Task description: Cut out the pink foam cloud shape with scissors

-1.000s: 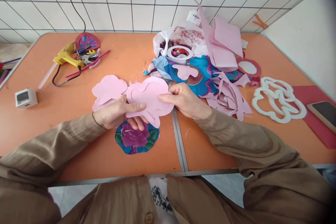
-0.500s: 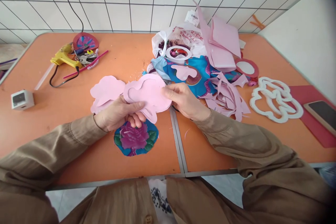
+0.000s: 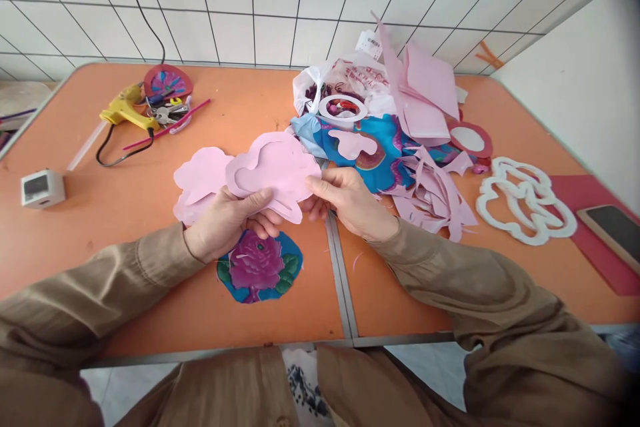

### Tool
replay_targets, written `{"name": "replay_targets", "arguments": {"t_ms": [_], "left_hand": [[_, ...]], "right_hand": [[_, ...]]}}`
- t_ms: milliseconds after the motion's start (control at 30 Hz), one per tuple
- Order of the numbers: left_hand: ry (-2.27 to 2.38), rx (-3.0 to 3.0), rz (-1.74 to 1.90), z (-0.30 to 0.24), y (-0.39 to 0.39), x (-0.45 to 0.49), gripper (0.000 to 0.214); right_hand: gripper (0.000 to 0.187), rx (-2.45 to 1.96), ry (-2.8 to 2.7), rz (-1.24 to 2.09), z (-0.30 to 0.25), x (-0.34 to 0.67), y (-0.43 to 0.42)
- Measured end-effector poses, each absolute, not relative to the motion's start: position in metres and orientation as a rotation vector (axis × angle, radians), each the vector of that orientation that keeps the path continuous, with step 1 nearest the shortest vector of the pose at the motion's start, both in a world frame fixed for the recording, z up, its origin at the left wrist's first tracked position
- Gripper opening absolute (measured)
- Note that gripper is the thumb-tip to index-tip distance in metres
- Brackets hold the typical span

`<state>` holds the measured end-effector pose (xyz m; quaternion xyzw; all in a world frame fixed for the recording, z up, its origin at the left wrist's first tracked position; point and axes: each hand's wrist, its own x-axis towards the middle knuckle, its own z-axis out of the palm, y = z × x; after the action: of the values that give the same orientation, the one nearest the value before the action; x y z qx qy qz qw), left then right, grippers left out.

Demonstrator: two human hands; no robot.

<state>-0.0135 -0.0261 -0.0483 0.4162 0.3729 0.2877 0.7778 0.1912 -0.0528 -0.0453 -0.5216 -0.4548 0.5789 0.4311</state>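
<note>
Both hands hold a pink foam cut-out [image 3: 273, 170] with lobed edges, lifted a little off the orange table [image 3: 150, 293]. My left hand [image 3: 227, 223] pinches its near edge, thumb on top. My right hand [image 3: 350, 200] pinches its right edge. Under the left hand lies a round blue fabric piece with a purple flower [image 3: 260, 267]. A second pink foam shape [image 3: 200, 180] lies flat just left of the held one.
A yellow glue gun [image 3: 125, 113] with keys and a pink stick lies at the back left, a small white cube [image 3: 43, 188] further left. A pile of pink foam scraps and blue fabric [image 3: 400, 147] lies right of centre. White foam outlines [image 3: 525, 200] and a phone [image 3: 613, 227] sit far right.
The held pink cut-out has shifted slightly left and away from me, its far edge tipped up. My left fingers have moved further under it. The flower fabric shows more.
</note>
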Motion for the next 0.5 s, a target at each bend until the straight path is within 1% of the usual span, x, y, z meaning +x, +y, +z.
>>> {"name": "replay_targets", "arguments": {"t_ms": [267,500], "left_hand": [[0.818,0.894,0.646,-0.0514,-0.0276,-0.0138,0.039],[0.829,0.91,0.651,-0.0517,-0.0283,-0.0137,0.036]], "right_hand": [[0.042,-1.318,-1.171,1.415,-0.0486,0.19,-0.0549],[0.038,-1.301,-1.154,1.42,-0.0508,0.1897,-0.0554]]}}
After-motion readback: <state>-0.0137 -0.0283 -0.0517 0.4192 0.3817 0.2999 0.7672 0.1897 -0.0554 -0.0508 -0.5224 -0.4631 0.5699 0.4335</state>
